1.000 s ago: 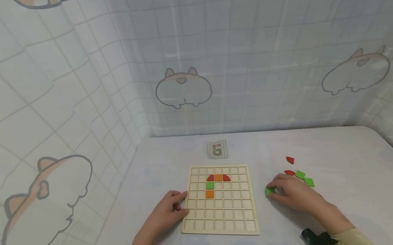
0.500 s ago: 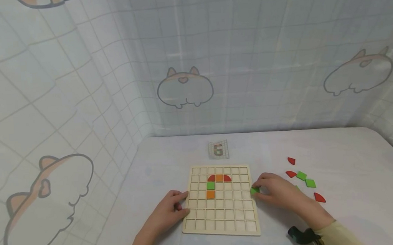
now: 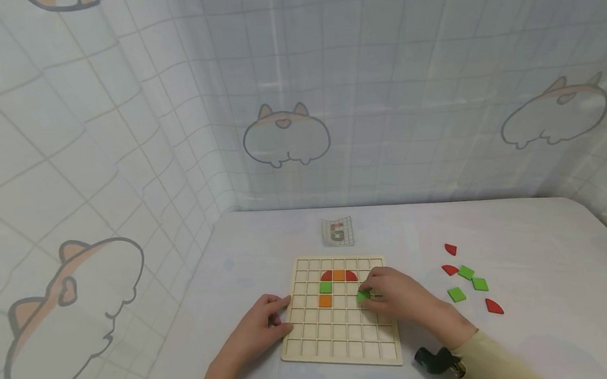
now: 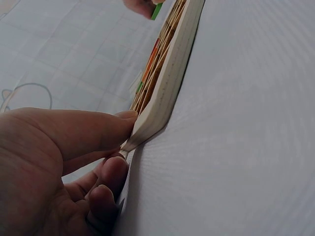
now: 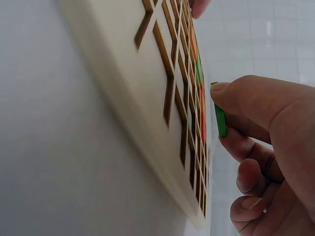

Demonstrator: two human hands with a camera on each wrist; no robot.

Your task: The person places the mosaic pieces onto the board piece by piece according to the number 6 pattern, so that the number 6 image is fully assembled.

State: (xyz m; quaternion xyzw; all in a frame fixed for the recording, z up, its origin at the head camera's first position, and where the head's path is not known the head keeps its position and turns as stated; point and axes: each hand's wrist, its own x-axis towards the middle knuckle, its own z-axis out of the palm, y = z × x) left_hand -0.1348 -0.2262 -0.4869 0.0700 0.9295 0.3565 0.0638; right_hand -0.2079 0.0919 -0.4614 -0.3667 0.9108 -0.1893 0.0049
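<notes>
A pale wooden grid board lies on the table in the head view. My left hand rests at its left edge, with the thumb and index fingertips spread along that edge. Over the board's right half, my right hand pinches a green square tile between thumb and finger. The right wrist view shows the held green tile tilted and apart from the grid. Set in the board's cells are red quarter-round tiles, orange square tiles and a green square.
Right of the board lie several loose green square tiles and red quarter-round tiles. A small printed grid card with a coloured figure lies beyond the board. Patterned curtains surround the table's back and sides.
My right hand has moved left from beside the loose tiles to over the board, carrying the green tile. Loose tiles it covered now show. The left hand stays at the board's edge.
</notes>
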